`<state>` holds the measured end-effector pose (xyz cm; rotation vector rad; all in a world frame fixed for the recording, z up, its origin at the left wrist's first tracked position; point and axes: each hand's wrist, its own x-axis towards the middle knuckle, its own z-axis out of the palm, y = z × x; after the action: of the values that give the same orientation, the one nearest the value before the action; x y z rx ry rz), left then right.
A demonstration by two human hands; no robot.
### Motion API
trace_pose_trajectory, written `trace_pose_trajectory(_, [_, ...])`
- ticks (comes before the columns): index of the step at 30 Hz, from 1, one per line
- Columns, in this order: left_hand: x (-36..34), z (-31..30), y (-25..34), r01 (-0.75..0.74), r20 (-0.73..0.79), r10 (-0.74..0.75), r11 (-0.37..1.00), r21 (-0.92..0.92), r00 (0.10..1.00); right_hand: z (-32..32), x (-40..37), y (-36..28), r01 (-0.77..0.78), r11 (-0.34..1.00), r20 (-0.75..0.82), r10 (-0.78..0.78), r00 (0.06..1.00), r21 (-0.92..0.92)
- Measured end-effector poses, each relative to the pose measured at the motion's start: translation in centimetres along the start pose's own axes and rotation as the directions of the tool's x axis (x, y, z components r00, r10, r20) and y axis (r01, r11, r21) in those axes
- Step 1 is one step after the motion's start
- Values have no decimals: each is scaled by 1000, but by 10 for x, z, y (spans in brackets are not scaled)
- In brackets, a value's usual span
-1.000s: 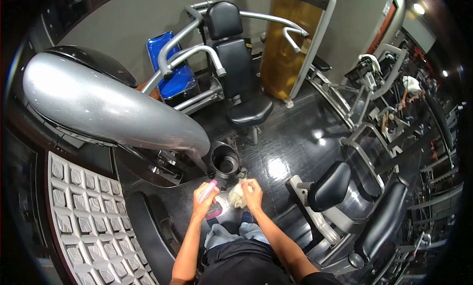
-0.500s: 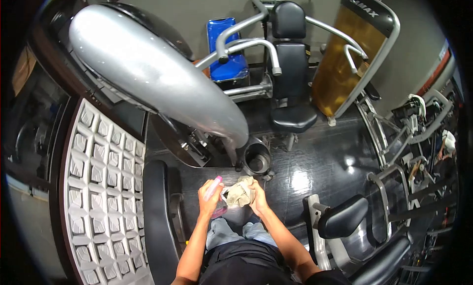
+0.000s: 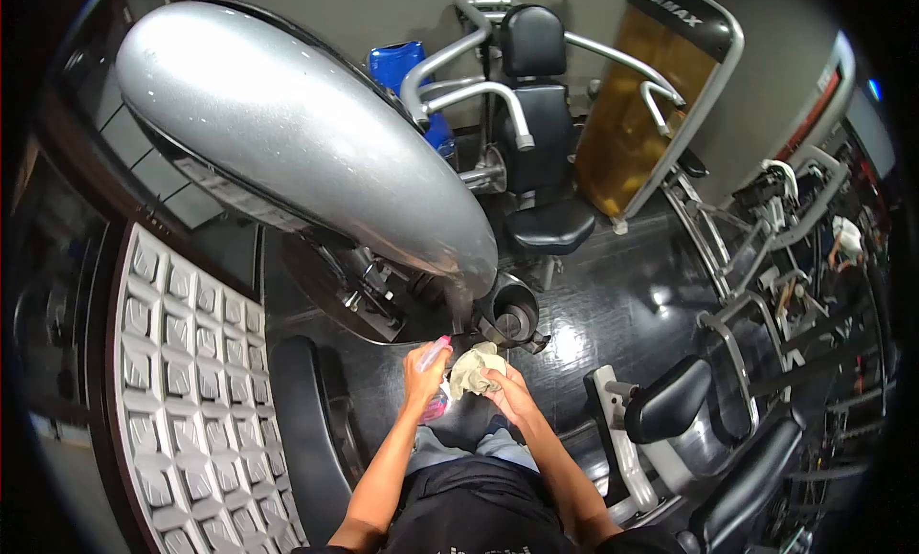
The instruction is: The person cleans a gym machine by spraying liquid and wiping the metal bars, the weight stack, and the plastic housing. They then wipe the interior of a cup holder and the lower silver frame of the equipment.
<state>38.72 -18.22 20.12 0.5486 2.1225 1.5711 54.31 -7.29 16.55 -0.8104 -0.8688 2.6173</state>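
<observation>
My left hand point(image 3: 422, 375) is closed around a clear spray bottle point(image 3: 436, 407) with a pink tip and pink liquid in its lower part. Beside it, my right hand point(image 3: 510, 393) grips a crumpled beige cloth point(image 3: 473, 370), which hangs partly loose toward the bottle. Both hands are in front of my body, just short of the large silver machine housing point(image 3: 316, 142). A round black cup-like holder point(image 3: 515, 315) at the foot of that housing is just beyond the cloth.
A black padded seat point(image 3: 550, 226) belongs to a machine ahead, with a gold panel point(image 3: 637, 104) on its right. Black pads point(image 3: 667, 398) stand close on my right, and another black pad point(image 3: 304, 401) on my left. A white patterned panel point(image 3: 182, 382) lines the left side.
My view has shifted closer to the silver housing. Both hands have moved slightly right and nearer to it, still holding the bottle and cloth. The cloth has changed shape in my right hand.
</observation>
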Motion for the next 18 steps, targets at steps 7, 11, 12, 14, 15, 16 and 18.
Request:
trace_pose_trajectory(7, [31, -35, -12, -80, 181, 92, 994, -72, 979, 26, 6, 28, 118, 993, -197, -109, 974, 32])
trace_pose_trajectory(11, [52, -59, -24, -118, 331, 149, 987, -112, 932, 52, 16, 38, 249, 964, -277, -215, 936, 93])
trace_pose_trajectory(12, [55, -63, -20, -116, 336, 136, 990, -80, 932, 61, 21, 37, 296, 952, -289, -262, 921, 82])
trace_pose_trajectory(14, [59, -70, -20, -111, 369, 146, 987, -114, 918, 71, 41, 37, 349, 932, -337, -298, 893, 102])
trace_pose_trajectory(15, [61, -73, -21, -98, 384, 147, 984, -146, 912, 74, 53, 39, 385, 915, -373, -319, 872, 119])
trace_pose_trajectory(16, [63, -75, -23, -107, 397, 157, 984, -145, 904, 74, 70, 44, 452, 878, -423, -353, 834, 159])
trace_pose_trajectory(18, [64, -79, -25, -99, 418, 167, 978, -181, 893, 74, 89, 51, 484, 868, -456, -387, 801, 113])
